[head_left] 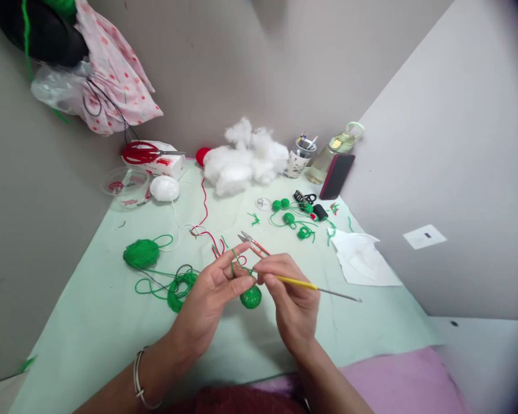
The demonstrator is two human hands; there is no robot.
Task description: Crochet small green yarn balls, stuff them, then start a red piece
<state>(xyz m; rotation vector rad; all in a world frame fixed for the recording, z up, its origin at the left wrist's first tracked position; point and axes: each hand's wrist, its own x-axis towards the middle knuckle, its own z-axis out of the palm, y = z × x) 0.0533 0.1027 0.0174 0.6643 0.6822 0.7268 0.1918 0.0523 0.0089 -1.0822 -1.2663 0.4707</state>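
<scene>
Between my two hands hangs a small green crochet ball. My left hand pinches its top edge, and a strand of green yarn runs over the raised index finger. My right hand grips a crochet hook with a yellow handle, held like a pencil. The hook's near tip meets the work at my left fingertips, partly hidden there; its other metal end points right. Just beyond my fingers lie thread snips with orange handles. A loose coil of green yarn rests left of my left hand.
Farther left sit a green yarn ball and a white yarn ball. White stuffing is heaped by the wall, beside a pen cup, a bottle and a phone. Several small green crochet pieces and white paper lie right.
</scene>
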